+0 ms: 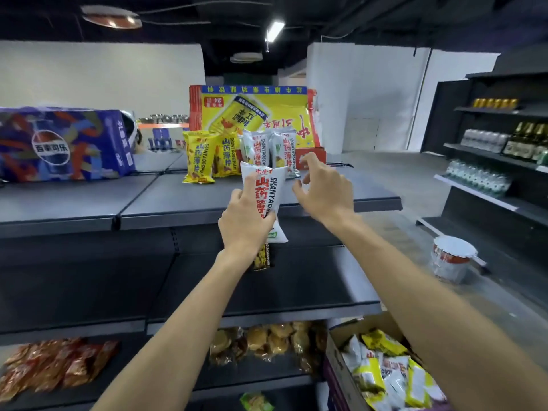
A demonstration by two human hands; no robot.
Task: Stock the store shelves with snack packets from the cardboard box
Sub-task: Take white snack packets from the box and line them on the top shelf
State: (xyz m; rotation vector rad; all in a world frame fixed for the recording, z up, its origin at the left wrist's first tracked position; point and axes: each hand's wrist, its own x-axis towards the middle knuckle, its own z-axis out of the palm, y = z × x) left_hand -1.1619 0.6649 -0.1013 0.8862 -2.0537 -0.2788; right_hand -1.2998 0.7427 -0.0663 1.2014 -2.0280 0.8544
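Nearest, the right forearm [444,336] crosses above the box [336,348]. The box sits below the top shelf [74,200], off its right end, and holds loose packets [382,378], yellow and white. On the top shelf a blue cola case [59,143] fills the left end, and a yellow carton [258,114] stands at the back, right of the middle. Just in front of the carton, upright on the top shelf, stand a yellow pair [198,157] on the left and a white pair [284,149] on the right. Over the shelf's front edge the left grip [244,221] is wrapped round the lower half of a white packet [267,188], held upright. A yellow packet end [262,258] shows beneath that grip; whether it is held too I cannot tell. The right grip [323,188] hovers just beside the white packet, over the shelf's front right, fingers spread and loosely bent, holding nothing.
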